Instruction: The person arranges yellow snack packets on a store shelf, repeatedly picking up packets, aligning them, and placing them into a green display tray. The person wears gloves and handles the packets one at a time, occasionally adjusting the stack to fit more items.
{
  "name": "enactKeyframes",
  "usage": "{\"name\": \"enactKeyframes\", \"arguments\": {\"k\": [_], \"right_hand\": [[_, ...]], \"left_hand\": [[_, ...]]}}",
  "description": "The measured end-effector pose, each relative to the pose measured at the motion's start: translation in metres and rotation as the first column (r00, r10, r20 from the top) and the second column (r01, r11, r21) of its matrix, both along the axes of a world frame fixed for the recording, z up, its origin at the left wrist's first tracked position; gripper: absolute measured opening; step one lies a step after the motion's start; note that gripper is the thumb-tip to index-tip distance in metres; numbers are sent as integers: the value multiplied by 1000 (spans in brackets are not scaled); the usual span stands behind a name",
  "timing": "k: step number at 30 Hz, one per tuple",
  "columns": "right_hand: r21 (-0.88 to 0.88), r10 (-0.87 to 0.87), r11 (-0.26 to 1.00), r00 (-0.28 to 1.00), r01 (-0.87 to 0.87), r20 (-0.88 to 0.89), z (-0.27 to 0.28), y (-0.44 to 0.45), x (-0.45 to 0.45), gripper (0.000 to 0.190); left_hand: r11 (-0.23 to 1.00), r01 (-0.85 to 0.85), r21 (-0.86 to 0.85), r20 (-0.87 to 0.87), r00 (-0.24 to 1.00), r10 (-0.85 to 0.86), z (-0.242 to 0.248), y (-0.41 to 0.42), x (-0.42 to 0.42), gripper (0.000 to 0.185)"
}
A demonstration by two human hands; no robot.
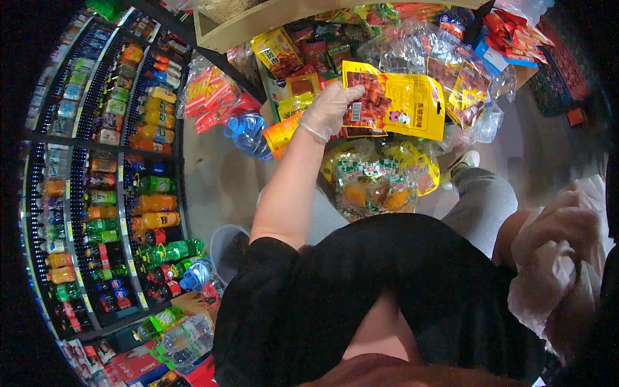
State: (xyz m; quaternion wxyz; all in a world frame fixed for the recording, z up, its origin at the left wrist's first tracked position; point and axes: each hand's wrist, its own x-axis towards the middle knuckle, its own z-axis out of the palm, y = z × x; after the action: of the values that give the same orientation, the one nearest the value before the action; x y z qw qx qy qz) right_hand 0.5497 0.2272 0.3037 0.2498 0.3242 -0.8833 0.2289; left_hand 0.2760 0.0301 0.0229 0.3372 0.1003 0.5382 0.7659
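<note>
My left hand (326, 110), in a thin clear plastic glove, grips yellow food packaging (417, 107) with a meat picture, a barcode and printing. I cannot tell whether it is one packet or several overlapping. The thumb lies over the near side, on the meat picture. Under and behind it spreads a pile of bagged snacks, with a yellow packet (277, 51) at the back left and clear bags of yellow packets (466, 89) to the right. Nearer my body sits a clear bag of packaged food (375, 181) with green and white print. My right hand is out of view.
At left stands a drinks shelf (121, 155) full of bottles. A blue-tinted plastic jug (249, 135) lies beside the pile. A grey bin (229, 251) and several loose bottles (186, 338) are by my left side. A crumpled plastic bag (556, 251) is at right. A wooden edge (271, 22) overhangs the pile.
</note>
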Motion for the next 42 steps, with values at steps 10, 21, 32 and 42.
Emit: {"name": "enactKeyframes", "arguments": {"k": [10, 21, 32, 42], "right_hand": [[32, -11, 999, 999, 13, -50, -6, -1, -5, 21], [67, -64, 995, 997, 67, -42, -2, 13, 13, 17], [86, -129, 988, 991, 131, -22, -3, 17, 32, 13], [124, -115, 985, 993, 119, -37, 11, 22, 34, 10]], "left_hand": [[1000, 17, 23, -61, 998, -15, 5, -1, 7, 34], [999, 11, 47, 57, 998, -14, -1, 1, 3, 29], [1000, 14, 26, 58, 998, -15, -11, -1, -6, 29], [995, 24, 98, -21, 1000, -22, -5, -1, 2, 34]]}}
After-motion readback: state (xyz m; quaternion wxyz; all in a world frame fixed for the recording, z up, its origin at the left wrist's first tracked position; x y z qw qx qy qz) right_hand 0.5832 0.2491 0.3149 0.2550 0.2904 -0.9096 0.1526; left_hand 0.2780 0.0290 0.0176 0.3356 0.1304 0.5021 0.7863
